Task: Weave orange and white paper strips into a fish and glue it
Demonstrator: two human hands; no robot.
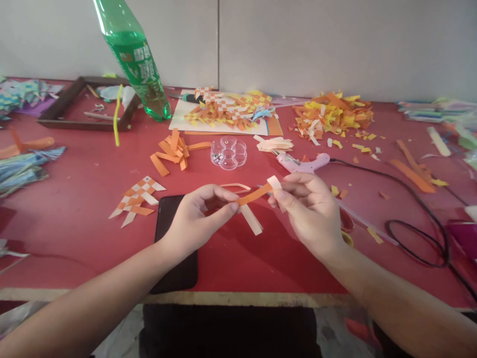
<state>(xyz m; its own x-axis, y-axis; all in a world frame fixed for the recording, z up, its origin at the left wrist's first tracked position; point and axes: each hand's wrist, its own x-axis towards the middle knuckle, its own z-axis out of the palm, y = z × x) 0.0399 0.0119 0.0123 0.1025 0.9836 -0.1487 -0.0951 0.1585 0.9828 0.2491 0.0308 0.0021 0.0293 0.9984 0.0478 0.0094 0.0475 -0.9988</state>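
Note:
Between thumb and forefinger, my left hand [204,209] pinches one end of an orange paper strip [255,194]. A pale cream strip [251,220] hangs down beside that hand. At the other end of the orange strip, my right hand [307,206] pinches a cream strip [274,183] that loops around it. Both hands hover over the red table. To the left lies a woven orange-and-cream paper fish [137,199]. A dark phone [177,273] rests partly under my left forearm. Folded orange strips [173,151] and a stack of cream strips [275,144] lie beyond the hands.
A pink glue gun [303,163] with a black cord [410,191] lies behind my right hand. Near it are a clear compartment dish [228,153], a heap of paper scraps [335,117] and woven fish [234,109]. A green bottle [137,64] stands by a dark frame [61,107].

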